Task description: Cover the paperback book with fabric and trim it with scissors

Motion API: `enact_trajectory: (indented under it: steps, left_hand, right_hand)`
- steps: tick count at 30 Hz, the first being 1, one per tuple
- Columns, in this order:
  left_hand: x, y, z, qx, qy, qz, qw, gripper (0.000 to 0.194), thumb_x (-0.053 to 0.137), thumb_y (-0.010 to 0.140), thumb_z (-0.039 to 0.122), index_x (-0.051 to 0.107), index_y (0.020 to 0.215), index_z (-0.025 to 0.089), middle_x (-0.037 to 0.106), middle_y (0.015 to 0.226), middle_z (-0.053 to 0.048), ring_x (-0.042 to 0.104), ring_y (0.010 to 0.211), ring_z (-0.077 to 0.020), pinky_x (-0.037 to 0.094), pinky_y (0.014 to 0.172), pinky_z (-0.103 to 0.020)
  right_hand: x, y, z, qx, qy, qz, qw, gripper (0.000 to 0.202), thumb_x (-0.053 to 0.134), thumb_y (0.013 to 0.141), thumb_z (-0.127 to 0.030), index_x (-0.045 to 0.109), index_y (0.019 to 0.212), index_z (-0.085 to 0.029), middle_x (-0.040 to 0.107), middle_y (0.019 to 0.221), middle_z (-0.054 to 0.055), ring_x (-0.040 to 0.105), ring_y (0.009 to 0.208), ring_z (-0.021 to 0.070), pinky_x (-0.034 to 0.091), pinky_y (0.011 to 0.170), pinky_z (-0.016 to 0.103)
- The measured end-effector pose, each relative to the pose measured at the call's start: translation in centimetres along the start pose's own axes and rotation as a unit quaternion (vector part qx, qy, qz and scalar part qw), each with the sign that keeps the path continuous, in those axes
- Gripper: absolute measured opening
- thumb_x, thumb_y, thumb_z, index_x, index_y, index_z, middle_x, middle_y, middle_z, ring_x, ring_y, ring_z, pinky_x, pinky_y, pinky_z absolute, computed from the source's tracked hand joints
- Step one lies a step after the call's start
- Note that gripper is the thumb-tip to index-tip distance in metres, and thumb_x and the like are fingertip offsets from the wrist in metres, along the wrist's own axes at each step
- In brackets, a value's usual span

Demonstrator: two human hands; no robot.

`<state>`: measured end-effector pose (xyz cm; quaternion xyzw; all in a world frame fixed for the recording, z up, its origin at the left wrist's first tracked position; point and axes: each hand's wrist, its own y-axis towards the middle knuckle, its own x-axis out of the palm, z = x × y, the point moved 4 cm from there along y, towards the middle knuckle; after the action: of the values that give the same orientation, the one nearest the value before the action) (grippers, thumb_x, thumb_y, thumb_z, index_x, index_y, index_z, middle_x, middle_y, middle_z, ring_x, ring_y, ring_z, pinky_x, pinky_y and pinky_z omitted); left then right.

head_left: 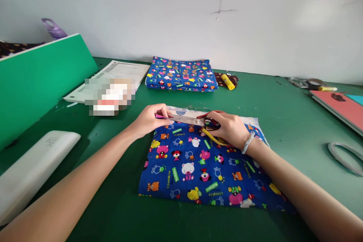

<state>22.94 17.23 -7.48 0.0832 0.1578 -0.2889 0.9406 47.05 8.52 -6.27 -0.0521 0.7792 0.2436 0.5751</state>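
A blue fabric piece (187,159) printed with cartoon animals lies on the green table in front of me. Its far edge shows a pale underside. My right hand (227,126) is wrapped round the red and yellow handles of the scissors (190,120), which point left over the fabric's far edge. At the far left corner my left hand (155,119) pinches the fabric edge, its fingers beside the scissor tips. Part of the handles is hidden by my right fingers.
Folded blue fabric (181,75) sits beyond, with a yellow glue stick (228,82) beside it. Papers (107,73) and a green board (48,79) stand at left, a white box (39,170) nearer. Right are a red folder (337,107) and a coil (344,159).
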Motion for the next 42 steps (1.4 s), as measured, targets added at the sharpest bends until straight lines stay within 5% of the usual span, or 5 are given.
enact_trajectory:
  steps: [10,15,32,38,42]
  left_hand:
    - [0.1,-0.2,0.3,0.006,0.000,-0.002,1.000,0.031,0.076,0.069,0.031,0.049,0.063,0.017,0.070,0.085,-0.005,0.068,0.084,-0.0201,0.053,0.077,-0.034]
    - [0.1,-0.2,0.3,0.002,0.007,0.000,1.000,0.030,0.076,0.069,0.032,0.050,0.064,0.017,0.071,0.085,-0.005,0.068,0.082,-0.0199,0.054,0.076,-0.034]
    - [0.0,-0.2,0.5,-0.010,-0.002,-0.009,1.000,0.028,0.077,0.069,0.031,0.052,0.069,0.018,0.070,0.083,-0.002,0.067,0.086,-0.0198,0.051,0.074,-0.030]
    - [0.0,-0.4,2.3,0.034,0.002,-0.056,0.998,0.043,0.072,0.073,0.042,0.066,0.109,0.020,0.065,0.116,-0.008,0.059,0.111,-0.0252,0.047,0.093,-0.037]
    - [1.2,-0.8,3.5,0.051,0.016,-0.050,0.997,0.037,0.070,0.076,0.045,0.071,0.105,0.021,0.060,0.127,-0.008,0.053,0.120,-0.0266,0.042,0.102,-0.038]
  right_hand:
    - [-0.2,0.0,0.6,0.091,0.041,0.095,0.990,0.037,0.062,0.082,-0.055,0.054,0.097,-0.022,0.067,0.086,0.007,0.064,0.075,0.0224,0.050,0.063,0.034]
    - [-0.2,0.5,0.4,0.052,0.046,0.113,0.991,0.042,0.064,0.081,-0.051,0.051,0.107,-0.020,0.064,0.106,0.013,0.057,0.099,0.0281,0.051,0.078,0.041]
    - [-0.8,0.4,-0.6,-0.022,-0.044,0.165,0.985,0.037,0.064,0.082,-0.041,0.052,0.109,-0.020,0.064,0.100,0.012,0.054,0.100,0.0294,0.048,0.086,0.045]
    - [-0.9,0.0,-1.2,-0.056,-0.116,0.172,0.977,0.040,0.061,0.084,-0.043,0.050,0.116,-0.021,0.064,0.104,0.011,0.053,0.099,0.0299,0.044,0.088,0.048]
    - [-1.1,-0.2,-1.8,-0.057,-0.176,0.150,0.971,0.037,0.054,0.089,-0.046,0.051,0.115,-0.020,0.064,0.103,0.011,0.052,0.095,0.0290,0.045,0.081,0.044]
